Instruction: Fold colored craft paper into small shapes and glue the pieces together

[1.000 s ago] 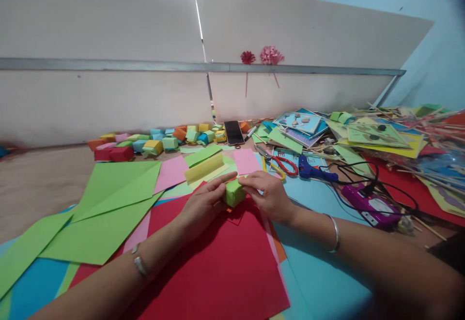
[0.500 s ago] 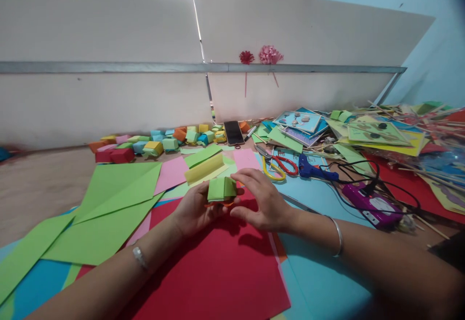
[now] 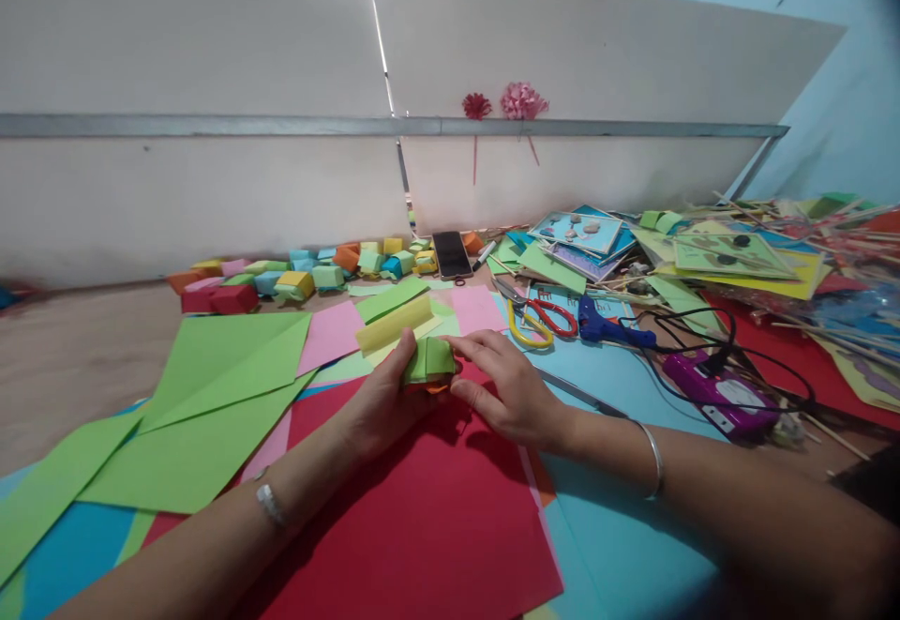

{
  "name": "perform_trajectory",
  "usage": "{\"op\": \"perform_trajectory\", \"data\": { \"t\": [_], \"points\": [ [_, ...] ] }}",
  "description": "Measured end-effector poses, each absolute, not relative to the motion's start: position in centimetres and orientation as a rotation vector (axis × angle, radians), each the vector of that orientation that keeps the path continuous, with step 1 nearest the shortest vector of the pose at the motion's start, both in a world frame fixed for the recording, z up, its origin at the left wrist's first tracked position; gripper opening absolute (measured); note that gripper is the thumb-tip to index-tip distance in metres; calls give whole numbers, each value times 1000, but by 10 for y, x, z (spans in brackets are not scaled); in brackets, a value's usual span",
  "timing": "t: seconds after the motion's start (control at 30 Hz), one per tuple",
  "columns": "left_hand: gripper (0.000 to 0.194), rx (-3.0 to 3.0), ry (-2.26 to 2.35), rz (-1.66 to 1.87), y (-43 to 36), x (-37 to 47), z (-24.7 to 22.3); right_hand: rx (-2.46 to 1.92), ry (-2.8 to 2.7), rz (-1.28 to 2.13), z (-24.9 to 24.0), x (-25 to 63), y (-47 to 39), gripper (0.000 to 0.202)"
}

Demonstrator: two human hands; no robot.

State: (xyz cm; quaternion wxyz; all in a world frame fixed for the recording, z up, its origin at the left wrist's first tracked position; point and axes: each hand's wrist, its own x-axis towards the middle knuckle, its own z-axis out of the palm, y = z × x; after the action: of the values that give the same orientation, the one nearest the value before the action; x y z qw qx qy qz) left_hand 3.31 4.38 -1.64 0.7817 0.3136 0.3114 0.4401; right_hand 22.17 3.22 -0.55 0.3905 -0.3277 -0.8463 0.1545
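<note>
A small folded green paper box [image 3: 430, 360] with an orange paper piece [image 3: 437, 387] under it is held above red paper sheets [image 3: 422, 526]. My left hand [image 3: 383, 404] grips the box from the left, thumb along its upper left edge and the other fingers partly hidden beneath. On the opposite side, my right hand [image 3: 510, 390] has its fingertips and thumb closed at the box's right edge. Just behind the box lies a folded yellow paper strip [image 3: 396, 324].
Several coloured paper boxes [image 3: 327, 278] line the board, beside a phone [image 3: 451, 256]. To the right lie scissors [image 3: 541, 315], a blue glue gun [image 3: 615, 326] and a purple power strip [image 3: 721, 400] with a looping black cable. Green sheets [image 3: 232, 357] spread at left.
The green box has tilted in my hands. My left thumb has come up onto its side, and my right fingers have closed in on its right edge.
</note>
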Motion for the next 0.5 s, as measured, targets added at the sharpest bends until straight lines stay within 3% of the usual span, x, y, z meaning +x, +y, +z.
{"op": "perform_trajectory", "data": {
  "t": [0.2, 0.5],
  "points": [
    [54, 783, 735, 935, 41, 39, -16, -858, -2123, 427, -11, 219, 36, 42],
    [51, 728, 848, 1010, 30, 48, -11, -652, -2059, 127, -18, 213, 34, 38]
  ]
}}
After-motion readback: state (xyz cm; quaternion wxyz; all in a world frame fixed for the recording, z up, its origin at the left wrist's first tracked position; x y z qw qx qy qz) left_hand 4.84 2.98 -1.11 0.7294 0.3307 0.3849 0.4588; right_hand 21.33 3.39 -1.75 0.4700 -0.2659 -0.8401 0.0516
